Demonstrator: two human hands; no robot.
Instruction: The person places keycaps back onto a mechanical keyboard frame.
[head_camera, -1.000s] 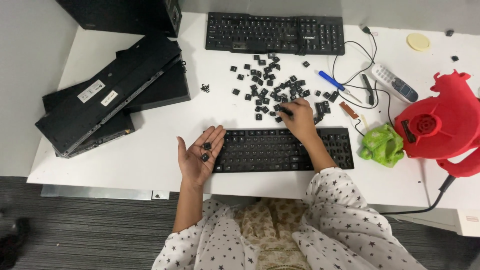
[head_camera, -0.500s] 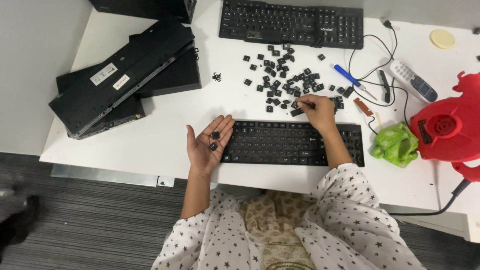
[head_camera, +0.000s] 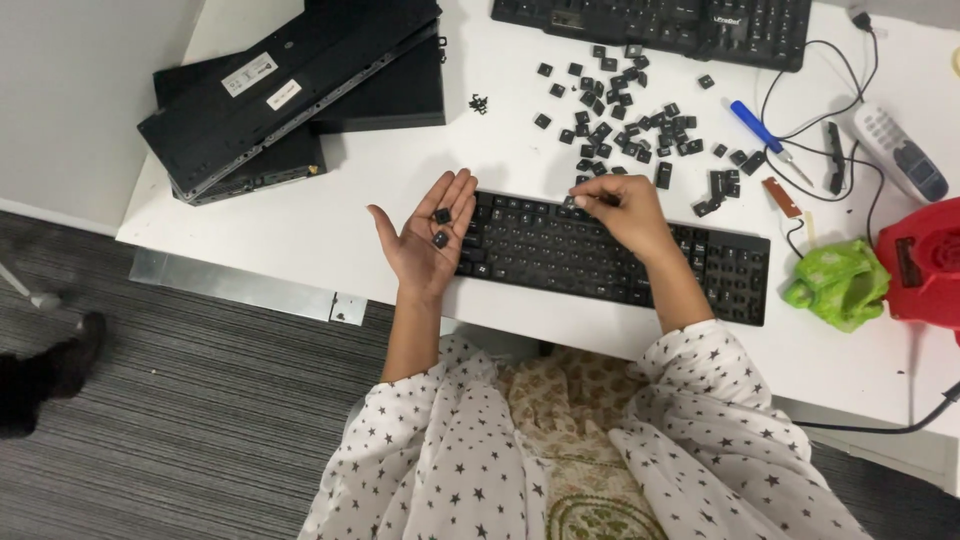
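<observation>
1. At the top edge of the near keyboard (head_camera: 610, 255), right hand (head_camera: 622, 208) with fingertips pinched narrow on something small and dark, apparently one keycap; too small to tell for sure.
2. Just left of that keyboard's left end, left hand (head_camera: 428, 240) turned palm up and spread wide, fingers slightly curled, cradling two loose black keycaps (head_camera: 441, 227), one near the finger bases and one on the mid-palm; resting there, not gripped.
3. Directly under both hands: black near keyboard lying flat on the white desk (head_camera: 330, 215), parallel to the front edge, forearms in star-print sleeves (head_camera: 700, 380) crossing it.
4. Just beyond the right hand: scattered pile of keycaps (head_camera: 625, 120), black, strewn over the desk between the near keyboard and a second keyboard (head_camera: 660, 25) at the far edge.
5. Right of the pile: blue-handled screwdriver (head_camera: 755, 125), black cables (head_camera: 800, 90), a grey-white remote (head_camera: 900, 155), well apart from the hands.
6. Further right, near the desk's edge: crumpled green cloth (head_camera: 838, 285) touching or just beside a red device (head_camera: 925, 265).
7. Far left on the desk: stack of black flat units (head_camera: 290, 95), angled, overlapping one another.
8. Below the desk: grey striped carpet (head_camera: 180, 430).
</observation>
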